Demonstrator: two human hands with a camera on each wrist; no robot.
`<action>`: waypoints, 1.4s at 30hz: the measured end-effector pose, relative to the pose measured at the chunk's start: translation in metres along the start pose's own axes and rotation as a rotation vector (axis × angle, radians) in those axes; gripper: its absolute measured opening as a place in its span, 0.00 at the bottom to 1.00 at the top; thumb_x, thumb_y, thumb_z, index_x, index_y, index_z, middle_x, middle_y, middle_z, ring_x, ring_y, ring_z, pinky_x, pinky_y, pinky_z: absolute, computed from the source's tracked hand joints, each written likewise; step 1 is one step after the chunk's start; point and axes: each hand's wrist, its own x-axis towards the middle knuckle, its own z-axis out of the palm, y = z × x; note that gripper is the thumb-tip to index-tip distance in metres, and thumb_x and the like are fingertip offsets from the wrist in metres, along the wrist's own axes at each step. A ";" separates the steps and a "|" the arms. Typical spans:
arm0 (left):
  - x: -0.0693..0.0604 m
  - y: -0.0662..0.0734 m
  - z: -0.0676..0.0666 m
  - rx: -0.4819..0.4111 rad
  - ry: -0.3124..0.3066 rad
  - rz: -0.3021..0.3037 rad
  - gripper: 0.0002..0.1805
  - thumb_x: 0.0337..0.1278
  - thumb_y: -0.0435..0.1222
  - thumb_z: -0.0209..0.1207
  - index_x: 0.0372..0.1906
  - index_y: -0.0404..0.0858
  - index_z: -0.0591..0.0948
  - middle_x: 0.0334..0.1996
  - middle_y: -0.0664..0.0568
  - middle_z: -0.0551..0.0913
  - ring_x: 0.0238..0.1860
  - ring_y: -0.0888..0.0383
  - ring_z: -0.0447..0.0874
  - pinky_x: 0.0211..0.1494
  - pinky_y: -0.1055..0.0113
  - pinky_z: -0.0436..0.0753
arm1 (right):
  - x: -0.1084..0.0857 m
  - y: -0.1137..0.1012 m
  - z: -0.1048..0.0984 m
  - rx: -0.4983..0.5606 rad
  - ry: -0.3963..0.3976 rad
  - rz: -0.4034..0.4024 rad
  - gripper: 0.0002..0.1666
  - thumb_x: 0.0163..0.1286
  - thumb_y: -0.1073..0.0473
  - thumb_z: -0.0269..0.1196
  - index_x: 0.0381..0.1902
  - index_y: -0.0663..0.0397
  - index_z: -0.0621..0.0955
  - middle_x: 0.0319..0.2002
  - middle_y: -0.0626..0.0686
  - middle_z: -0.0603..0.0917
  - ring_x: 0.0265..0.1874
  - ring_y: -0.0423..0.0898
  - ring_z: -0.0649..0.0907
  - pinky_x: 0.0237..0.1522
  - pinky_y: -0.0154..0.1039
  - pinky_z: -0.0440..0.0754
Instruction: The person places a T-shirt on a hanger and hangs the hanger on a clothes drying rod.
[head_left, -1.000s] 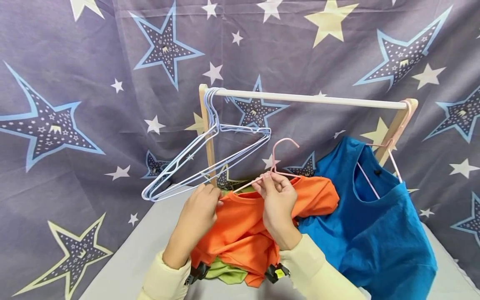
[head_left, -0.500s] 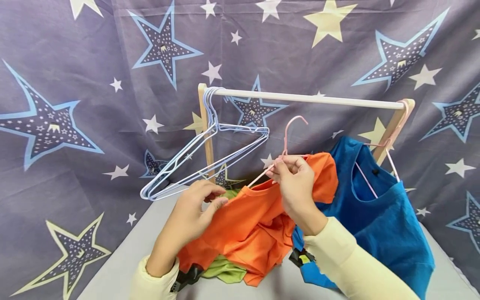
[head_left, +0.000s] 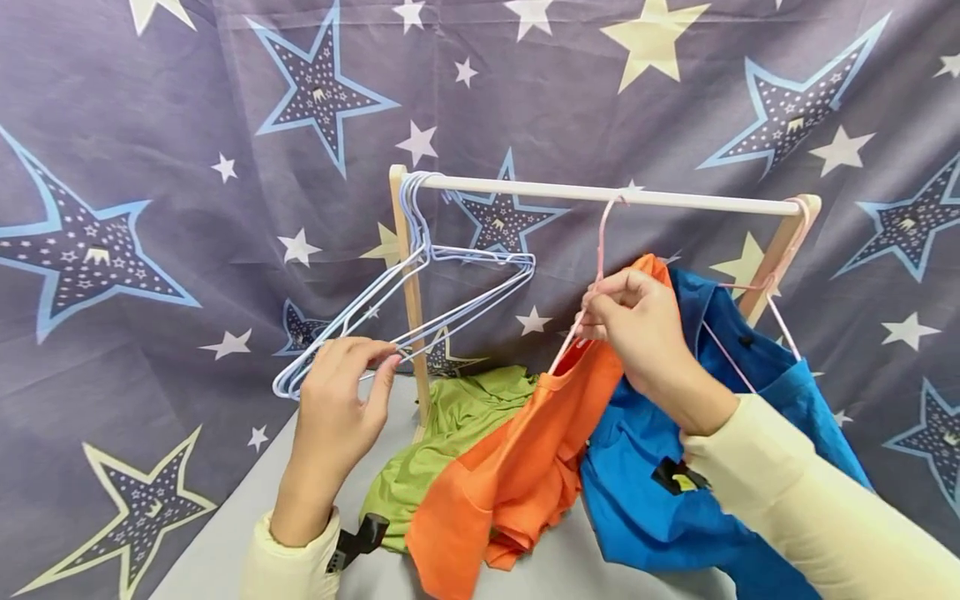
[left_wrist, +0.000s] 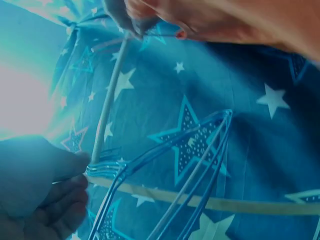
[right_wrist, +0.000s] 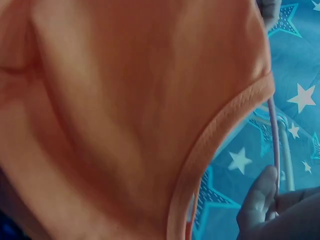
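Note:
My right hand (head_left: 641,333) pinches the pink hanger (head_left: 602,242) just below its hook, which is at the white rail (head_left: 525,188). An orange shirt (head_left: 525,433) hangs from that hanger, its neckline beside my fingers. In the right wrist view, the orange shirt (right_wrist: 125,100) fills most of the picture, and thumb and fingers of my right hand (right_wrist: 280,210) hold the hanger's thin bar. My left hand (head_left: 337,417) holds nothing, fingers relaxed, in front of the blue hangers (head_left: 360,312). The left wrist view shows the left hand (left_wrist: 45,195) near the hangers (left_wrist: 175,145).
A blue shirt (head_left: 675,492) hangs on another pink hanger (head_left: 783,325) at the rail's right end. A green garment (head_left: 450,425) lies on the grey tabletop (head_left: 240,508), behind and left of the orange shirt. A wooden post (head_left: 415,317) stands behind the blue hangers.
My right hand has lifted the pink hanger and orange shirt up and right, bringing the hook to the rail. The left hand has let go of the shirt and moved left, exposing more green cloth.

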 end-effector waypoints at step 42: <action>-0.003 -0.028 -0.012 0.280 0.123 -0.036 0.14 0.58 0.21 0.64 0.49 0.29 0.85 0.42 0.35 0.81 0.42 0.32 0.74 0.47 0.42 0.72 | 0.037 -0.101 -0.130 -0.970 -0.128 -0.012 0.16 0.75 0.57 0.61 0.44 0.69 0.82 0.23 0.50 0.87 0.22 0.44 0.87 0.25 0.36 0.84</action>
